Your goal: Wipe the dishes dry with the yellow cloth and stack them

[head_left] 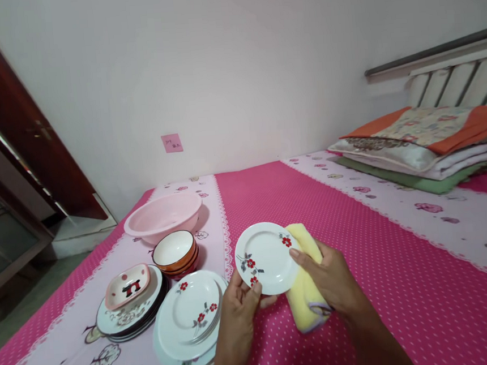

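Note:
A small white plate (pixel 267 258) with red flowers is held up between both hands, tilted toward me. My left hand (pixel 242 304) grips its lower left edge, thumb on the face of the plate. At the right rim my right hand (pixel 326 272) pinches the plate with the thumb on top. A folded yellow cloth (pixel 304 296) is bunched in that same hand, behind and below the plate's right side. Close to my left forearm lies a stack of flowered white plates (pixel 188 309), partly covered by the forearm.
Left of the stack, a pink-rimmed dish (pixel 127 287) rests on dark-edged plates (pixel 111 324). Behind stand stacked orange bowls (pixel 175 252) and a pink basin (pixel 165 215). Folded bedding (pixel 427 132) lies far right on the pink bedspread (pixel 405 270). A wall (pixel 260 79) rises behind.

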